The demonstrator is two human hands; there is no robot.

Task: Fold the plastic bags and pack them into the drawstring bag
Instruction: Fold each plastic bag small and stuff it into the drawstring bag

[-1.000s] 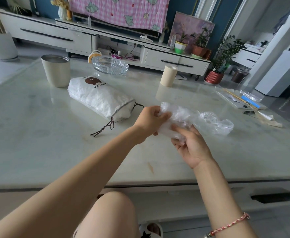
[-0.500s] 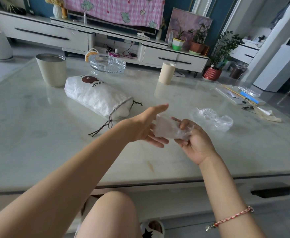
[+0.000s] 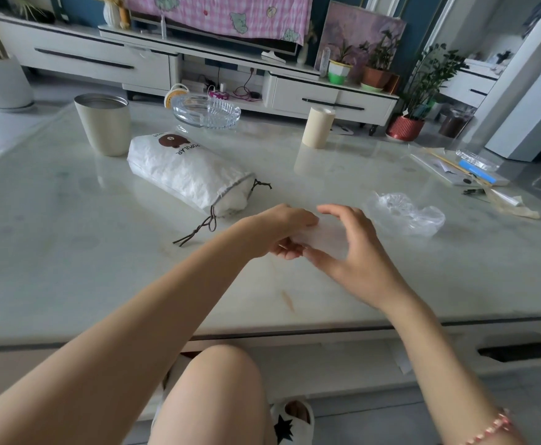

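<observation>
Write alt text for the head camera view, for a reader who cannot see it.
A person's left hand and right hand hold a small folded plastic bag between them over a pale table. A white drawstring bag lies behind them to the left, its mouth toward the hands; a crumpled plastic bag lies to the right.

Items I see, 3 pcs:
1) folded plastic bag (image 3: 325,234): clear, small flat packet, pinched betw. left hand (image 3: 282,231) & right hand (image 3: 355,252).
2) crumpled plastic bag (image 3: 404,215): clear, loose heap on table (image 3: 70,252), just right of the hands.
3) drawstring bag (image 3: 185,170): white, bear logo, on its side, mouth twd me, dark cords (image 3: 198,229) slack.
</observation>
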